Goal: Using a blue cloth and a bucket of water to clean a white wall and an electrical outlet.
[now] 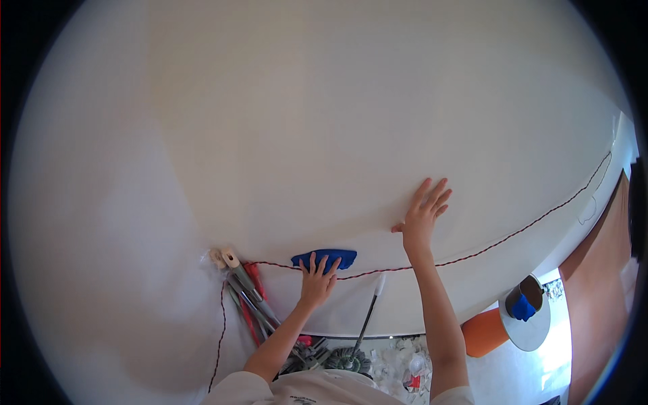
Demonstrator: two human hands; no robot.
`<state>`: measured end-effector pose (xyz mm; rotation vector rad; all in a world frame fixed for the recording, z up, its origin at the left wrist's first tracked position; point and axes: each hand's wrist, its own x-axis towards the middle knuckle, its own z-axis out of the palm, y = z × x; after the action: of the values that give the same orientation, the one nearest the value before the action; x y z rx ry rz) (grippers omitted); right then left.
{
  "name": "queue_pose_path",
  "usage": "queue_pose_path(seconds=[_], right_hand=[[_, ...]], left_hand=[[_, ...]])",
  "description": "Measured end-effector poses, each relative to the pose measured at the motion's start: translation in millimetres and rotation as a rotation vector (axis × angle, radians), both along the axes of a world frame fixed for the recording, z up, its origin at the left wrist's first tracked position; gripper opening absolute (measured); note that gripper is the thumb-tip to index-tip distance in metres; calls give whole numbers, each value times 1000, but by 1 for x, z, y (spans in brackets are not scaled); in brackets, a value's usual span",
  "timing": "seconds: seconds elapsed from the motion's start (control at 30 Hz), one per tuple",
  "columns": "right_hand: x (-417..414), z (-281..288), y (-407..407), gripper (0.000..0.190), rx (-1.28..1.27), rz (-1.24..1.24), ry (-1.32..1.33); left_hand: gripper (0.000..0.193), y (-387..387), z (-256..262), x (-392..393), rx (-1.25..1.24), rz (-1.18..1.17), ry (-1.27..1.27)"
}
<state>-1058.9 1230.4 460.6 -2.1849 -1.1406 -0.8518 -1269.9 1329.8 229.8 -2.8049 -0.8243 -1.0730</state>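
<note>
My left hand [316, 283] presses its spread fingers on a dark blue cloth [331, 257], which lies flat against the white wall [354, 152]. Farther right and higher, my right hand [424, 217] rests with its fingers spread on or just before the bare wall, holding nothing. A twisted red and black cord [486, 250] runs along the wall, past the cloth near my left fingers and behind my right forearm.
Several long-handled tools [253, 293] lean in the corner on the left. A white-tipped pole [372, 304] stands between my arms. Below are white litter [400, 364] and a grey mop-like head [347, 360]. At right, an orange-based round table [536, 341] bears a dark bucket [517, 291] with a blue cloth [523, 308].
</note>
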Motion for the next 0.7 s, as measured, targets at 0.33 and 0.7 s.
queue_pose_path(seconds=[0.33, 0.7], right_hand=[[3, -3, -3, 151, 29, 17, -35], [0, -4, 1, 153, 17, -4, -53]], left_hand=[[49, 45, 190, -1, 228, 99, -345], [54, 41, 236, -10, 201, 124, -340]])
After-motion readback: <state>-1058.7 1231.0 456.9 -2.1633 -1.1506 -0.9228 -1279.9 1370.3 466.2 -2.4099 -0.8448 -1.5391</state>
